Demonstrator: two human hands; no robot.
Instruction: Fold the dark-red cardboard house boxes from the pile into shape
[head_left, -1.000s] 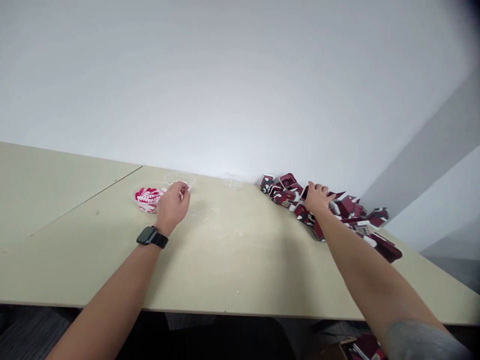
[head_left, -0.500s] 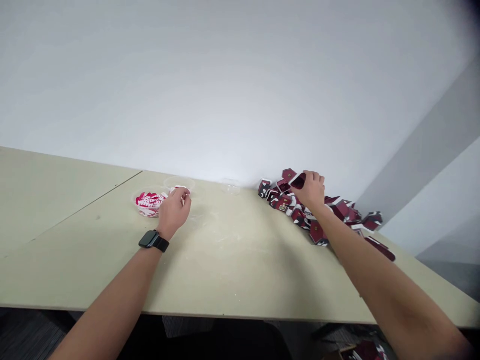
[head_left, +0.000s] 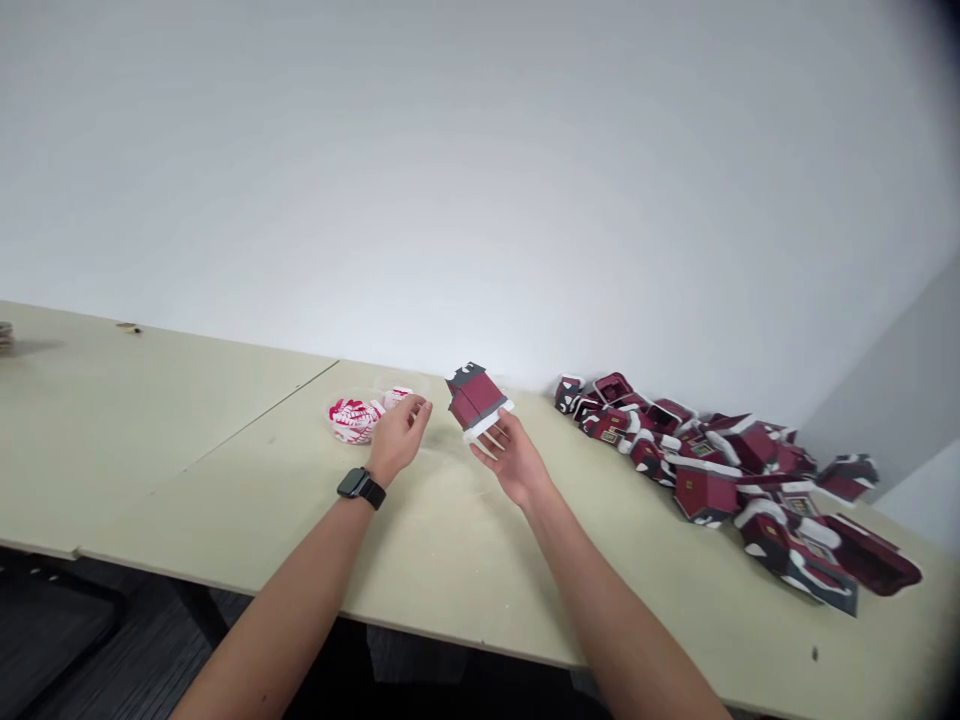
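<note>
My right hand (head_left: 514, 462) grips a small maroon paper house-shaped box (head_left: 477, 398) by its white-edged end, fingers along its underside. The box is tilted above the table, with its dark, notched end toward the wall. My left hand (head_left: 400, 438), with a black watch at the wrist, is closed with thumb and fingers together; whatever is in them is too small to make out. Just left of it stands a clear round bowl (head_left: 330, 412) of red-and-white pieces (head_left: 354, 421). A second clear bowl (head_left: 424, 384) behind the hand holds similar pieces (head_left: 397, 396).
A heap of maroon house-shaped boxes (head_left: 705, 490) with white and dark trim spreads along the right of the table (head_left: 465, 560). The white wall (head_left: 450, 200) stands directly behind. A seam crosses the table at left, and small objects (head_left: 129, 327) lie at far left.
My right hand has come left from the heap with the box, near my left hand. My left hand has drawn slightly back from the bowls. The view has turned to the left.
</note>
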